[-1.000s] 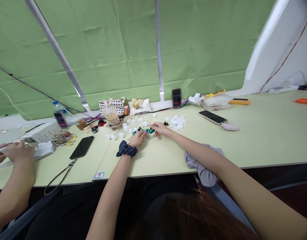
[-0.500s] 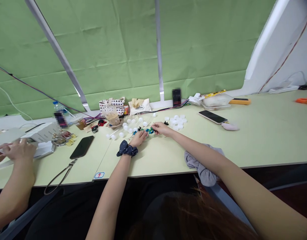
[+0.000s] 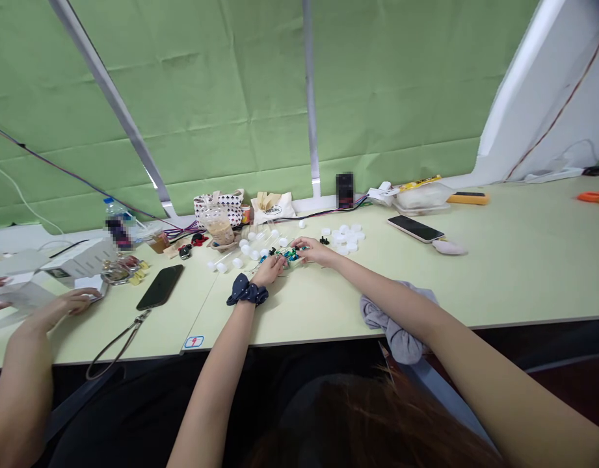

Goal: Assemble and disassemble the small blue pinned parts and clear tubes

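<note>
A small pile of blue, green and black pieces (image 3: 292, 255), too small to name, lies on the table between my hands. My left hand (image 3: 270, 269), with a dark dotted scrunchie (image 3: 247, 290) at the wrist, has its fingers curled together at the pile's left side; what they hold is hidden. Over the right side of the pile is my right hand (image 3: 315, 252), thumb and fingers apart. White round caps (image 3: 346, 238) are grouped beyond it, beside a small black piece (image 3: 324, 240). Clear tubes with white ends (image 3: 245, 248) lie behind my left hand.
A phone (image 3: 160, 287) with a strap lies to the left, another phone (image 3: 415, 228) to the right. A drink cup (image 3: 218, 229) and bags stand at the back. Grey cloth (image 3: 397, 318) hangs over the front edge. At far left a co-worker's hands (image 3: 67, 305) handle white boxes.
The thumb and fingers of my right hand have parted from a pinch. My left hand has barely moved. The co-worker's nearer hand has shifted right along the white boxes.
</note>
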Available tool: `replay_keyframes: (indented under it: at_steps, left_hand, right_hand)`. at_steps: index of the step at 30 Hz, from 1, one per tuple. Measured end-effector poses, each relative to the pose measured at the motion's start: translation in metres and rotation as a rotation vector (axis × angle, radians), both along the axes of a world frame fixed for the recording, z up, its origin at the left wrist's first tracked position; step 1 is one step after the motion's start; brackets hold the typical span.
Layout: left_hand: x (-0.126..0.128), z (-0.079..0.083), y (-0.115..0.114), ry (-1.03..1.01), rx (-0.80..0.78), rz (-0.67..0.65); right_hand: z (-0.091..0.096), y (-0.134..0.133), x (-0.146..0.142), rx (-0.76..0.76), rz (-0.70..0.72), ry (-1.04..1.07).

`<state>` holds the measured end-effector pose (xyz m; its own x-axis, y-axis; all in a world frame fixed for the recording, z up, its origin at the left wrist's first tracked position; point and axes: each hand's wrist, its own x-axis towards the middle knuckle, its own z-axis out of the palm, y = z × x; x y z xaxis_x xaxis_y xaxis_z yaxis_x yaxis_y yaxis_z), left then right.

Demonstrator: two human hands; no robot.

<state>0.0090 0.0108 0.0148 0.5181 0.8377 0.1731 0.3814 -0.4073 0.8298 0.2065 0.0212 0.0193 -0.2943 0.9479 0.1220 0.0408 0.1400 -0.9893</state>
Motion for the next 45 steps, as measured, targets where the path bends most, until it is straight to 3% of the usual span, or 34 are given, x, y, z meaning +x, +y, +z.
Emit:
replay_keyframes:
  at_steps: [4,10,16,23,29,35,40,45]
  left_hand:
    - [0.000,0.001,0.000,-0.007,0.004,-0.016]
    - [0.000,0.000,0.001,-0.001,-0.001,0.003]
    - [0.001,0.001,-0.001,-0.010,0.008,-0.018]
    - [0.000,0.001,0.000,-0.012,-0.023,-0.008]
    - [0.001,0.001,-0.001,-0.001,-0.004,-0.022]
    - [0.000,0.001,0.000,-0.008,0.000,0.004]
    - [0.000,0.002,0.000,0.003,0.010,-0.003]
    - [0.001,0.003,-0.002,-0.007,-0.015,-0.006]
  right_hand:
    - [0.000,0.000,-0.001,-0.108,-0.074,-0.061]
    - [0.000,0.001,0.002,0.042,0.041,0.005]
    - [-0.003,0.004,-0.001,-0.083,-0.102,-0.108]
    - [-0.002,0.002,0.002,0.088,0.040,-0.018]
    - [-0.002,0.003,-0.003,-0.060,-0.108,-0.113]
    - [0.000,0.001,-0.001,0.092,-0.023,-0.032]
    - [-0.003,0.005,-0.001,-0.079,-0.108,-0.096]
    - [-0.006,0.010,0.000,-0.037,-0.109,-0.136]
